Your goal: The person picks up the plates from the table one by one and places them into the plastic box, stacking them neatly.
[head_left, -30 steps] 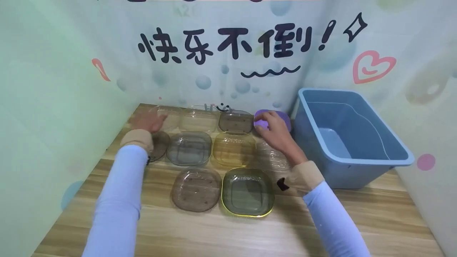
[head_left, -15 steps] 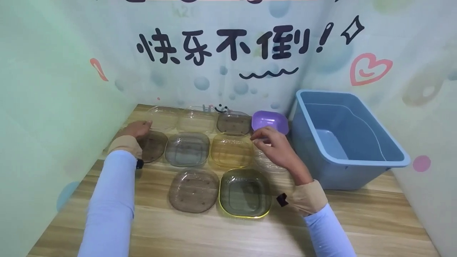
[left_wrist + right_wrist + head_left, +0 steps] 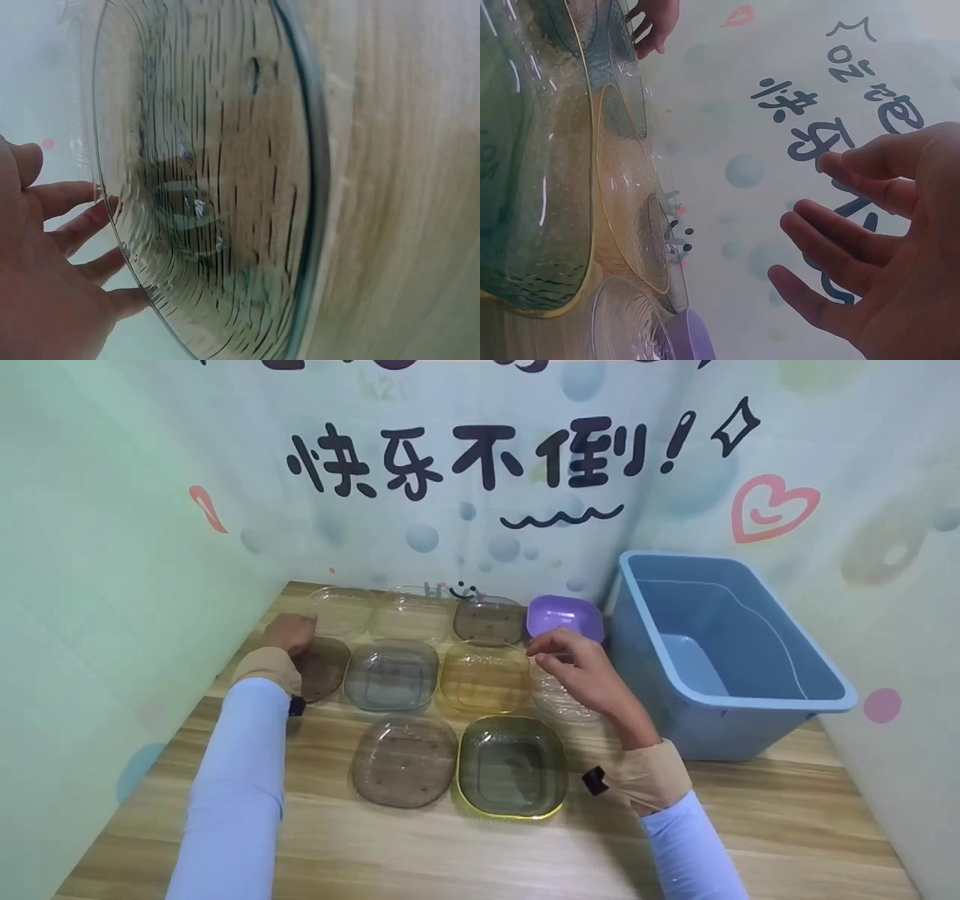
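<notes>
My left hand (image 3: 291,634) is at the far left edge of a smoky brown dish (image 3: 326,669), at the left end of the middle row. In the left wrist view, its spread fingers (image 3: 82,229) reach the far rim of a see-through ribbed dish (image 3: 225,165), with the thumb held apart from it. Fingers loosely bent and holding nothing, my right hand (image 3: 583,669) hovers over a clear ribbed plate (image 3: 559,699). Just beyond its fingertips is a purple bowl (image 3: 564,615). The right wrist view shows the same hand (image 3: 885,240) with gaps between its fingers.
A deep blue bin (image 3: 739,701) stands at the right. Around the hands lie a grey-blue dish (image 3: 391,675), an amber dish (image 3: 485,679), a brown plate (image 3: 405,765) and a yellow-rimmed dark green dish (image 3: 512,769). See-through plates line the back, before a printed curtain (image 3: 465,480).
My left hand has come down from beside the back-left clear plate to the smoky brown dish. The right hand has drawn back from the purple bowl toward me; the dishes stay put.
</notes>
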Available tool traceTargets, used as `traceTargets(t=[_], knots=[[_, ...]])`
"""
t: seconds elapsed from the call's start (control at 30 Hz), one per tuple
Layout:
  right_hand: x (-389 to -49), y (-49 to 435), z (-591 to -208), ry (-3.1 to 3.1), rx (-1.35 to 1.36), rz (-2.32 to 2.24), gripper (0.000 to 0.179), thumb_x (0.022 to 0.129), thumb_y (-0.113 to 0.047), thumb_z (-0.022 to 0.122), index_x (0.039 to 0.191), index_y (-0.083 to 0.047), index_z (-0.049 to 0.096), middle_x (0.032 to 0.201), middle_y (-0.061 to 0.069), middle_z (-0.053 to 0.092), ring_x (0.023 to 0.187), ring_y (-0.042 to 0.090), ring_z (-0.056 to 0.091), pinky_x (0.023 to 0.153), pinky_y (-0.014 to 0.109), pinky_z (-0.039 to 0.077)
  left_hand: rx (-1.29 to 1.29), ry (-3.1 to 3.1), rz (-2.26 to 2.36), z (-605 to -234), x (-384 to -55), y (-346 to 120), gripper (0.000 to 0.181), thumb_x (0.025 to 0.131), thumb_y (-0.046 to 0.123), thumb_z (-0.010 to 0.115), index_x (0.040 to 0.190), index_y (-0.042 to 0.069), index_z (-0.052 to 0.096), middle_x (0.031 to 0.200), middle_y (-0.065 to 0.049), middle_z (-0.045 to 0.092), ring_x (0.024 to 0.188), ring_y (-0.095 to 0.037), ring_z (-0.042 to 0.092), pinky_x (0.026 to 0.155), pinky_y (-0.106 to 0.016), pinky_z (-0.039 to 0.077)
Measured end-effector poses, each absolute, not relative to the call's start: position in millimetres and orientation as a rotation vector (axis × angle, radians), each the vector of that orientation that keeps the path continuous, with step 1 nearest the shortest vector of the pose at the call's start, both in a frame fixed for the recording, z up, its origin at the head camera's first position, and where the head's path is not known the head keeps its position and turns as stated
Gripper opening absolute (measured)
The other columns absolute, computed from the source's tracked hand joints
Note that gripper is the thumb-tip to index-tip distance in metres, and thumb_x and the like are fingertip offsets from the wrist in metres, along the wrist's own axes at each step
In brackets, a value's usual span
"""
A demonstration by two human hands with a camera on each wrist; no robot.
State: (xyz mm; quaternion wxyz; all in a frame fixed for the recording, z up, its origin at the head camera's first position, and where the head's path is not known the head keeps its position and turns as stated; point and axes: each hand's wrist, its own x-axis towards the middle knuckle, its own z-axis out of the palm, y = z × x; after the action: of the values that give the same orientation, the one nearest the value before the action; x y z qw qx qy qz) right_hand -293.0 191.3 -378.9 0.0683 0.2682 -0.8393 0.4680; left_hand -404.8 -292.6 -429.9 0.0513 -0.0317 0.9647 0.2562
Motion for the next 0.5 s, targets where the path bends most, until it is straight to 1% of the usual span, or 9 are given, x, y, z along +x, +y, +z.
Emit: traceTargets(t=[0.07, 0.1, 0.13, 0.2, 0.27, 0.33, 0.4, 0.5], knots=[[-293, 192, -379, -2.528, 0.802, 1.409, 0.018, 0.096, 0.0, 0.062, 0.111, -0.001, 0.072, 0.113, 0.015, 0.073, 0.109, 0.03, 0.069, 0.101, 0.047, 0.058, -0.121, 2.965, 0.862, -430, -405, -292, 0.059, 0.109, 0.032, 0.022, 0.109, -0.014, 0.06, 0.12, -0.035, 0.058, 0.114, -0.046, 0.056, 0.103, -0.057, 0.048], [-293, 192, -379, -2.529, 0.799, 1.408, 0.018, 0.096, 0.0, 0.062, 0.11, -0.001, 0.072, 0.112, 0.015, 0.073, 0.109, 0.029, 0.069, 0.101, 0.046, 0.058, -0.143, 2.986, 0.907, -430, -405, -292, 0.056, 0.109, 0.032, 0.025, 0.1, -0.012, 0.058, 0.109, -0.033, 0.058, 0.105, -0.043, 0.056, 0.095, -0.055, 0.049], [-293, 193, -379, -2.53, 0.794, 1.407, 0.018, 0.096, 0.0, 0.062, 0.11, -0.001, 0.072, 0.112, 0.015, 0.073, 0.109, 0.029, 0.069, 0.1, 0.046, 0.058, -0.158, 3.011, 0.95, -430, -405, -292, 0.055, 0.109, 0.032, 0.028, 0.099, -0.012, 0.059, 0.108, -0.033, 0.058, 0.104, -0.043, 0.056, 0.094, -0.055, 0.05], [-293, 194, -379, -2.537, 0.785, 1.402, 0.017, 0.097, 0.0, 0.062, 0.11, -0.002, 0.072, 0.111, 0.015, 0.073, 0.108, 0.028, 0.069, 0.099, 0.044, 0.058, -0.197, 3.051, 1.035, -429, -406, -290, 0.052, 0.107, 0.032, 0.037, 0.106, -0.013, 0.062, 0.11, -0.033, 0.059, 0.108, -0.047, 0.059, 0.096, -0.056, 0.051], [-293, 196, -379, -2.537, 0.78, 1.403, 0.017, 0.097, 0.0, 0.062, 0.11, -0.002, 0.073, 0.111, 0.014, 0.073, 0.108, 0.026, 0.068, 0.098, 0.04, 0.058, -0.219, 3.085, 1.077, -428, -407, -289, 0.053, 0.105, 0.03, 0.046, 0.124, -0.018, 0.06, 0.126, -0.039, 0.057, 0.123, -0.054, 0.055, 0.105, -0.062, 0.049], [-294, 198, -379, -2.532, 0.777, 1.409, 0.016, 0.097, -0.001, 0.062, 0.109, -0.002, 0.073, 0.111, 0.014, 0.073, 0.106, 0.024, 0.068, 0.096, 0.035, 0.057, -0.241, 3.114, 1.109, -426, -408, -287, 0.06, 0.103, 0.027, 0.054, 0.137, -0.022, 0.05, 0.142, -0.042, 0.048, 0.136, -0.057, 0.045, 0.114, -0.065, 0.042], [-294, 199, -378, -2.525, 0.771, 1.415, 0.016, 0.097, 0.0, 0.062, 0.109, -0.002, 0.073, 0.11, 0.013, 0.073, 0.105, 0.023, 0.068, 0.094, 0.029, 0.056, -0.276, 3.123, 1.128, -425, -409, -285, 0.059, 0.1, 0.023, 0.06, 0.139, -0.021, 0.049, 0.142, -0.041, 0.047, 0.137, -0.057, 0.044, 0.116, -0.064, 0.041], [-295, 202, -377, -2.526, 0.762, 1.41, 0.016, 0.098, 0.0, 0.062, 0.109, -0.001, 0.073, 0.111, 0.013, 0.073, 0.105, 0.021, 0.068, 0.093, 0.023, 0.055, -0.325, 3.139, 1.166, -425, -410, -281, 0.056, 0.097, 0.014, 0.066, 0.138, -0.021, 0.05, 0.141, -0.041, 0.047, 0.136, -0.055, 0.045, 0.115, -0.062, 0.044]])
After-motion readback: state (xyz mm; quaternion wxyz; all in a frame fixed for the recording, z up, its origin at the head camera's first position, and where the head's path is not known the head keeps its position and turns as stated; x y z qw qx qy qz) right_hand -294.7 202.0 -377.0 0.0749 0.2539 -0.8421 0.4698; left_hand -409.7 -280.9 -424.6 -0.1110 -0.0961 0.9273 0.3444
